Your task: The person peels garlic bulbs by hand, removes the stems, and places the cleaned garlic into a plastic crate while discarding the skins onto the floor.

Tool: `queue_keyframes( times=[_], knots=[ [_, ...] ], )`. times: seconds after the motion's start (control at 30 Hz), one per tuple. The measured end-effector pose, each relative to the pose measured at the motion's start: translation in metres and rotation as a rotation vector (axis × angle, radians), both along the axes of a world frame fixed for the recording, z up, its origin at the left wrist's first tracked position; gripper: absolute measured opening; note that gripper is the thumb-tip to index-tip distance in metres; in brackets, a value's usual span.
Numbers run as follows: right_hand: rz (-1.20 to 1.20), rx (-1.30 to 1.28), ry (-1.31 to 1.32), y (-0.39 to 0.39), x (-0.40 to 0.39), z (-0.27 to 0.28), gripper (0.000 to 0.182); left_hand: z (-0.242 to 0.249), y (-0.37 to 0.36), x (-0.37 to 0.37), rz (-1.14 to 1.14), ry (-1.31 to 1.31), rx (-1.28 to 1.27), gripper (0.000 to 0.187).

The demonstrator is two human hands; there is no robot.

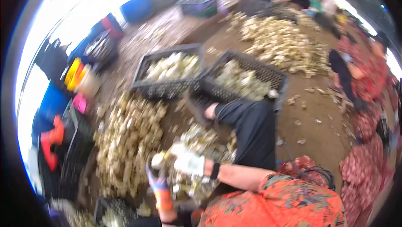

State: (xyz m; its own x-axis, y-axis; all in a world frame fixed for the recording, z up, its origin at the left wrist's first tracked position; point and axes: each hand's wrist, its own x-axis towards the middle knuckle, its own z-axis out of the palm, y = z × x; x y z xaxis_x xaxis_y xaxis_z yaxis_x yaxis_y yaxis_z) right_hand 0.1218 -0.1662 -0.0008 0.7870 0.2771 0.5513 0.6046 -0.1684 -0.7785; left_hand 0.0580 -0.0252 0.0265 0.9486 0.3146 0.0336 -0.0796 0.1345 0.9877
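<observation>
My left hand, in a striped orange and blue glove, is closed around a pale garlic bulb. A dark patch at its fingers is too blurred to make out. My right hand, in a white glove, is next to the bulb, its fingers smeared by motion. Beneath both hands lies a heap of pale bulbs and trimmings. To the left spreads a pile of garlic with stems.
Two black crates hold pale bulbs: one crate beyond the pile, another crate by my bent leg. Stacked dark crates stand at left. A larger garlic pile lies farther off. Red mesh sacks and other people are at right.
</observation>
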Motion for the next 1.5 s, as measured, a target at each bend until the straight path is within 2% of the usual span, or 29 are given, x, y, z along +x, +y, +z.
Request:
queue_keyframes(
  times=[0.03,0.07,0.13,0.17,0.23,0.27,0.3,0.37,0.43,0.5,0.53,0.57,0.63,0.7,0.73,0.83,0.87,0.97,1.0,1.03,1.1,1.13,1.17,1.23,1.27,1.37,1.4,1.43,1.5],
  knots=[
    [-0.01,0.164,0.129,0.002,-0.004,-0.001,0.029,-0.011,0.003,0.001,0.027,0.039,0.084,0.053],
    [0.173,0.249,0.377,-0.002,0.003,-0.007,0.027,-0.011,-0.001,0.002,0.106,0.056,0.008,0.054],
    [0.397,0.426,0.936,-0.012,0.016,-0.018,0.026,0.001,0.005,0.0,-0.035,0.007,-0.042,0.056],
    [0.395,0.394,0.869,-0.006,0.021,-0.035,0.025,0.013,0.002,-0.002,-0.121,0.002,-0.114,0.056],
    [0.408,0.721,1.171,-0.003,0.012,0.002,0.027,0.01,0.005,0.0,-0.158,0.045,-0.224,0.056],
    [0.411,0.713,1.202,-0.001,0.015,-0.004,0.026,0.004,0.007,0.001,-0.166,0.023,-0.153,0.055],
    [0.398,0.835,1.209,0.005,0.02,-0.031,0.026,0.002,0.008,-0.002,-0.209,0.1,-0.211,0.057],
    [0.228,0.838,1.235,0.002,0.033,-0.055,0.026,-0.001,0.005,-0.01,-0.278,0.09,-0.154,0.058],
    [-0.021,0.545,1.143,-0.017,0.052,-0.069,0.028,0.007,0.003,-0.018,-0.254,0.083,-0.186,0.066],
    [0.133,-0.429,0.633,-0.034,0.072,-0.087,0.032,0.018,0.002,-0.022,-0.233,0.065,-0.214,0.074],
    [0.1,-0.892,0.58,-0.031,0.053,-0.014,0.035,0.005,0.006,-0.019,-0.218,0.01,-0.125,0.082],
    [-0.055,-0.796,0.264,-0.024,0.046,-0.038,0.039,0.002,0.013,-0.018,-0.186,0.034,0.133,0.088],
    [0.448,-0.124,0.479,-0.012,0.038,-0.006,0.044,-0.011,0.016,-0.019,-0.146,-0.009,0.298,0.096],
    [0.641,-0.369,0.605,-0.006,0.023,0.062,0.046,-0.011,0.015,-0.02,-0.193,0.023,0.224,0.102],
    [0.518,-0.497,0.244,0.0,0.018,0.059,0.036,-0.001,0.008,-0.019,-0.22,-0.057,0.199,0.111],
    [0.552,-0.681,-0.059,0.003,0.022,0.041,0.026,-0.002,0.016,-0.025,-0.167,-0.089,0.688,0.116],
    [0.495,-0.513,-0.286,0.005,0.018,0.035,0.021,-0.009,0.017,-0.03,-0.166,-0.066,0.619,0.119],
    [0.463,-0.605,-0.158,0.016,0.007,0.038,0.021,-0.014,0.02,-0.036,-0.127,-0.144,0.562,0.114],
    [0.473,-0.546,-0.063,0.023,0.01,0.031,0.017,-0.023,0.023,-0.037,-0.058,-0.109,0.469,0.108],
    [0.422,-0.452,0.071,0.027,0.008,0.032,0.015,-0.015,0.019,-0.04,0.055,-0.062,0.274,0.087],
    [0.325,-0.259,0.332,0.037,0.002,0.034,0.013,-0.028,0.031,-0.039,0.19,-0.093,-0.151,0.064],
    [0.337,-0.196,0.257,0.044,-0.006,0.03,0.012,-0.027,0.031,-0.04,0.238,-0.118,-0.238,0.039],
    [0.348,-0.134,0.185,0.051,-0.015,0.028,0.011,-0.026,0.034,-0.044,0.308,-0.055,-0.29,0.036],
    [0.375,-0.235,0.086,0.061,-0.032,0.031,0.012,-0.028,0.039,-0.056,0.446,0.075,-0.399,0.028],
    [0.362,-0.304,0.107,0.065,-0.036,0.033,0.014,-0.044,0.044,-0.055,0.473,-0.1,-0.35,0.025],
    [0.23,-0.286,-0.03,0.089,-0.024,0.0,0.014,-0.038,0.051,-0.064,0.38,-0.206,-0.631,0.029],
    [0.223,-0.326,0.019,0.091,-0.021,-0.005,0.014,-0.044,0.057,-0.071,0.348,-0.178,-0.579,0.034],
    [0.163,-0.396,0.084,0.095,-0.016,-0.015,0.011,-0.04,0.063,-0.074,0.292,-0.227,-0.659,0.035],
    [0.127,-0.582,0.166,0.091,-0.004,-0.028,0.018,-0.028,0.07,-0.078,0.172,-0.324,-0.816,0.038]
  ],
)
